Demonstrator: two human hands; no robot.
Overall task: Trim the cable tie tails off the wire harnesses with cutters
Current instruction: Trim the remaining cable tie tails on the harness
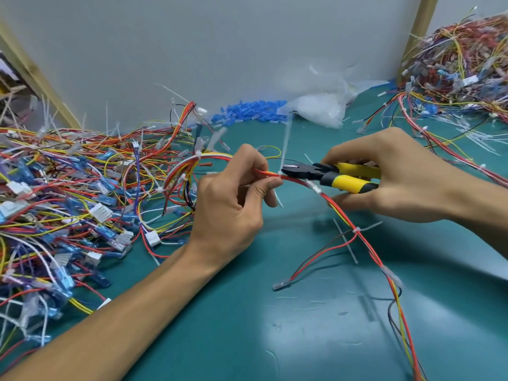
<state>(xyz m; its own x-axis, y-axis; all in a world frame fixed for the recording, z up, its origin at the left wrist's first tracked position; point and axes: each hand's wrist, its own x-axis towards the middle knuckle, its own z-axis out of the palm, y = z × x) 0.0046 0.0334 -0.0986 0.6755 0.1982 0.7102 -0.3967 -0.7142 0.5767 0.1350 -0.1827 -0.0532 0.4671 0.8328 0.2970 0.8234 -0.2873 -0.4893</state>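
We see a plain pale grey wall (220,50) across the upper part of the frame. A light wooden strip (35,72) runs slanted at the upper left, and a second light wooden strip (417,31) stands at the upper right. Below lies a smooth teal-green table top (247,347); in the lower centre it carries a soft white patch of reflected light (316,312).
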